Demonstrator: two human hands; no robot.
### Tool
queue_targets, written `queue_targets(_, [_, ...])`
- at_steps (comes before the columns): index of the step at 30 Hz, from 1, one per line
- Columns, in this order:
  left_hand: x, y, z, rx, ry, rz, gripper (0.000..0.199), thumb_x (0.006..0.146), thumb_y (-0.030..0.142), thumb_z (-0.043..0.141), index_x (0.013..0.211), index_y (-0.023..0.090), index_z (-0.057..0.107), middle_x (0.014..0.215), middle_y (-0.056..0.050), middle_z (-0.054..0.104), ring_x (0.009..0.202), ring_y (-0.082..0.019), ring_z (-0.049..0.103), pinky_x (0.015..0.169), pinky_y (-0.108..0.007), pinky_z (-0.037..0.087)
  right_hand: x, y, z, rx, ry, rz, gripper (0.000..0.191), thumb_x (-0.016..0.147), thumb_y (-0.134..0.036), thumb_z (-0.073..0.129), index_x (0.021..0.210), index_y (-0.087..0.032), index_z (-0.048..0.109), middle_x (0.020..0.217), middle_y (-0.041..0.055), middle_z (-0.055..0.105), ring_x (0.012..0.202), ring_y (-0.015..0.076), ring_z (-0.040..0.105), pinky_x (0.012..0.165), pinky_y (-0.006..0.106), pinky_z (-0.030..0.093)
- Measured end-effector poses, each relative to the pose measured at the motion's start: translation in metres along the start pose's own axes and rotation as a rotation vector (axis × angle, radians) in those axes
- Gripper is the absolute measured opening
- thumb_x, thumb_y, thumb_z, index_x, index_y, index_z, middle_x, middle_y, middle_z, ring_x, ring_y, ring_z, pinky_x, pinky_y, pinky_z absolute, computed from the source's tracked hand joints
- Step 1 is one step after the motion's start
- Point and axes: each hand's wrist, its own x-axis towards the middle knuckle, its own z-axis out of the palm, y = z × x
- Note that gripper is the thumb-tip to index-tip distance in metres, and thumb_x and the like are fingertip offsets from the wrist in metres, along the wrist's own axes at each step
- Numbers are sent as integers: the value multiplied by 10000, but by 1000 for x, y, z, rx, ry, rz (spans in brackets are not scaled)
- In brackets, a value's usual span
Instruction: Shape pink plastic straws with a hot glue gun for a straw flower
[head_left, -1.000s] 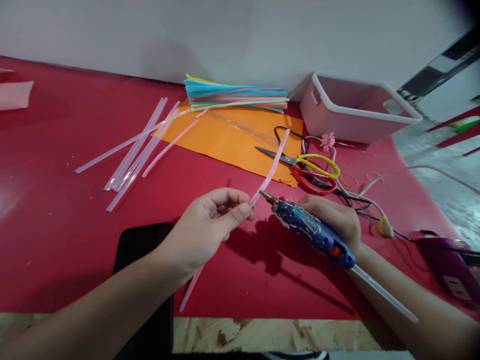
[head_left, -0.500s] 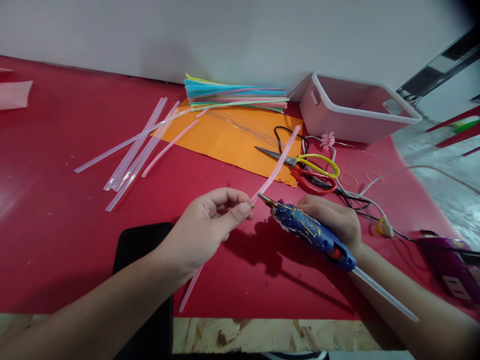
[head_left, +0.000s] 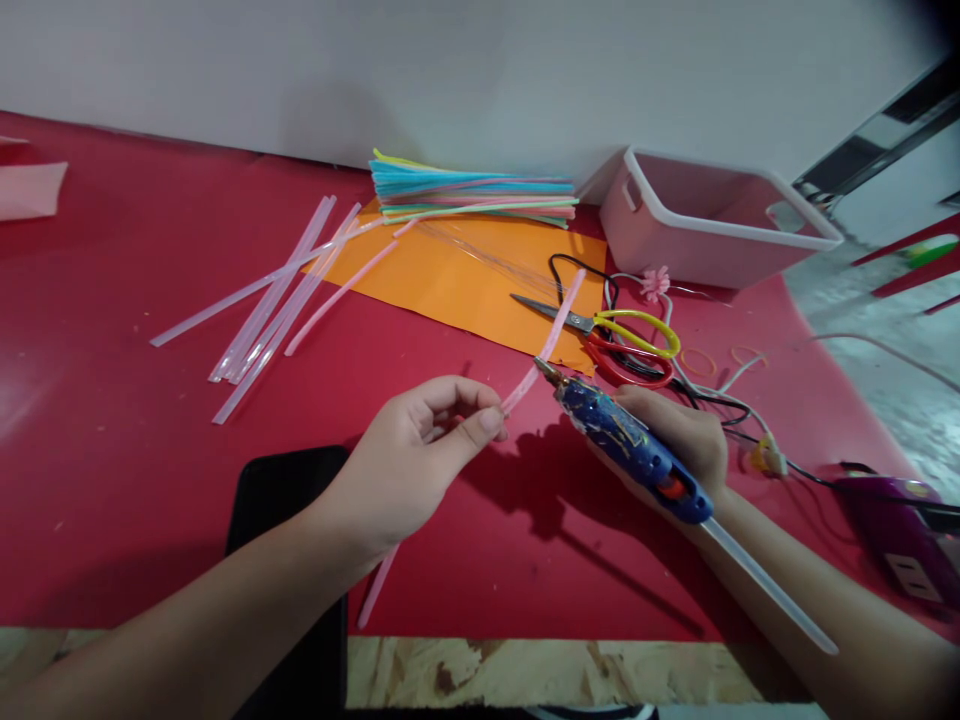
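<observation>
Between thumb and fingers, my left hand (head_left: 427,455) pinches the lower end of a pink pipe cleaner (head_left: 564,318), which slants up to the right. My right hand (head_left: 679,430) is wrapped round a blue hot glue gun (head_left: 622,435), its fingers partly hidden behind the body. The metal nozzle meets the pipe cleaner around its middle; whether it touches, I cannot tell. A clear glue stick (head_left: 772,588) juts from the gun's back end. Beyond the pipe cleaner lie scissors (head_left: 630,335) with one yellow and one red handle. Another pink strip (head_left: 379,590) shows below my left wrist.
Clear plastic strips (head_left: 274,300) lie left on the red tabletop (head_left: 112,430). Coloured pipe cleaners (head_left: 472,188) are stacked at the back by orange paper (head_left: 450,285). A pink basket (head_left: 697,245), cords (head_left: 742,405), a purple socket block (head_left: 896,540) and a black phone-like slab (head_left: 289,490) surround my hands.
The glue gun's nozzle has moved up and right along the pipe cleaner, away from my left fingertips. The pipe cleaner's far end has dipped slightly. My left hand has barely moved.
</observation>
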Motion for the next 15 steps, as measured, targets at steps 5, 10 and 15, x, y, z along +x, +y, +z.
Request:
queue_targets(5, [1,-1,0,-2,4,-1,92,885,217,775,835,184,706,710,49,671,565,-53,458,490,-232,284,0,2,-1,0,-33,-32,83,934,-147,636,966,-215,673,705,6,607,579,144,589,538,265,452])
queue_targets(10, [1,0,0,4,3,3,105,897,229,763,824,187,700,716,56,666,534,-40,412,487,-230,270,-7,8,3,36,-22,-31,71,970,-241,626,1000,-225,689,714,23,615,594,164,590,543,290,451])
queue_targets(15, [1,0,1,8,15,6,114,889,225,764,810,181,694,710,57,645,528,-39,395,481,-231,263,-10,10,4,57,-22,-14,134,993,-316,606,1020,-230,705,716,37,615,603,181,587,556,314,443])
